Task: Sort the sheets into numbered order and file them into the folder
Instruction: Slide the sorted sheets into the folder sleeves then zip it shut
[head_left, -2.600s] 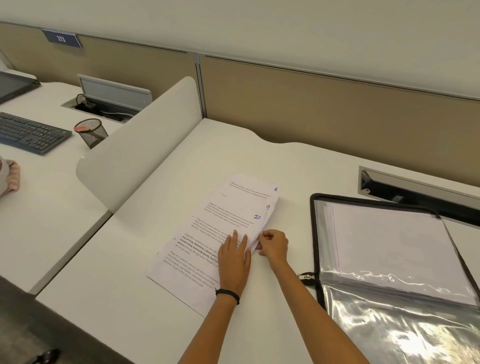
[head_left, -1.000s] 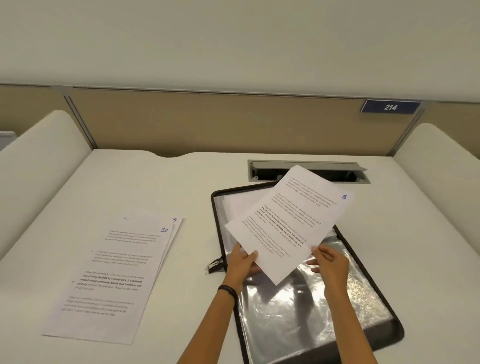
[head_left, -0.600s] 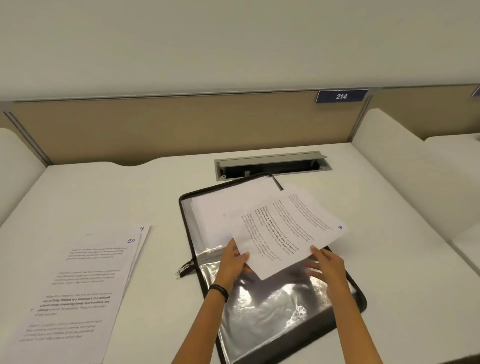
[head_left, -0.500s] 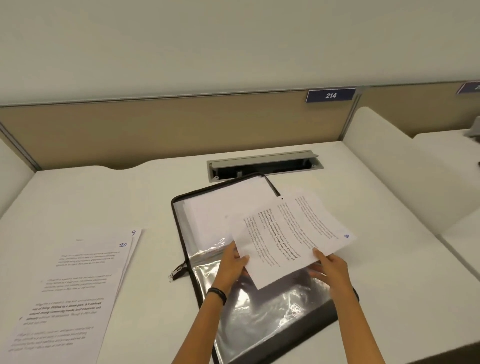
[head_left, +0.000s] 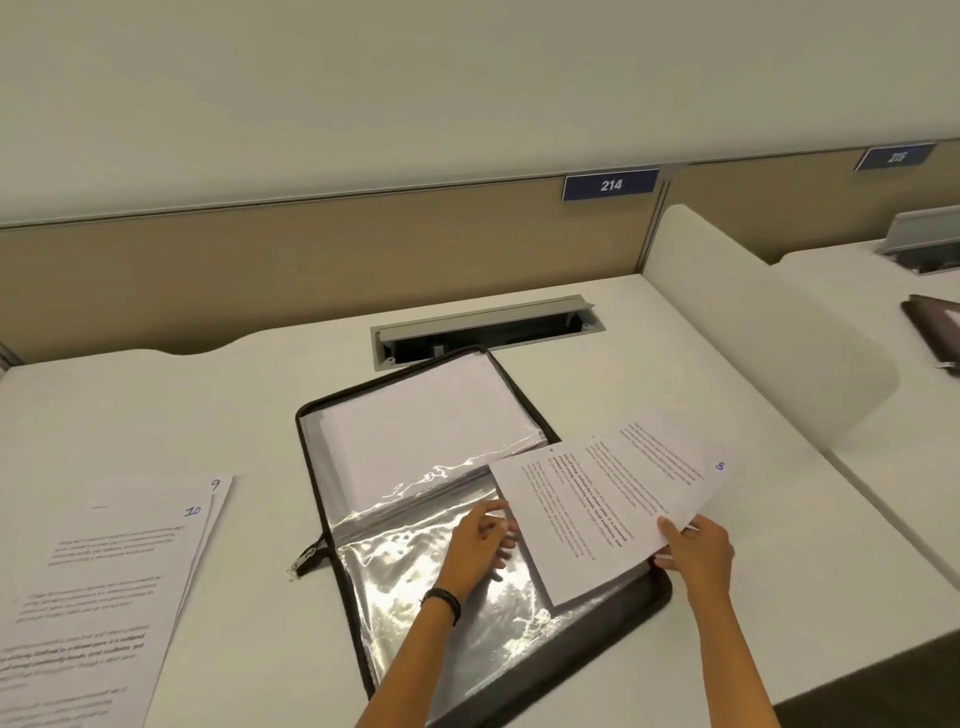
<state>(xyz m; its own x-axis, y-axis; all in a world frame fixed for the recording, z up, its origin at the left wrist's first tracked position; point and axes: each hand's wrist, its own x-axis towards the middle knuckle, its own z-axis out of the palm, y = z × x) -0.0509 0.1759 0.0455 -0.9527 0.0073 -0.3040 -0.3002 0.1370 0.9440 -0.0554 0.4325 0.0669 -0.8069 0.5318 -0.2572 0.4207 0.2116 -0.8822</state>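
An open black zip folder (head_left: 657, 592) with clear plastic sleeves lies in the middle of the white desk (head_left: 208, 395). White sheets fill its far half. My right hand (head_left: 696, 553) pinches the near edge of the printed sheet numbered 8 (head_left: 608, 493), held tilted over the folder's right side. My left hand (head_left: 475, 545) rests on the shiny empty sleeve, fingers at its edge beside the sheet. Two more sheets, numbered 10 (head_left: 104, 587) and 9 (head_left: 221, 486), lie stacked on the desk at the left.
A grey cable tray (head_left: 483, 325) is sunk into the desk behind the folder. A white divider panel (head_left: 769, 332) stands at the right, with a neighbouring desk and a dark folder (head_left: 935, 327) beyond it. A tan partition with plate 214 (head_left: 610, 184) closes the back.
Sheet 8 was taken from the left pile and carried over the folder. It has since swung to the right, my left hand has let go of it and now rests on the sleeve.
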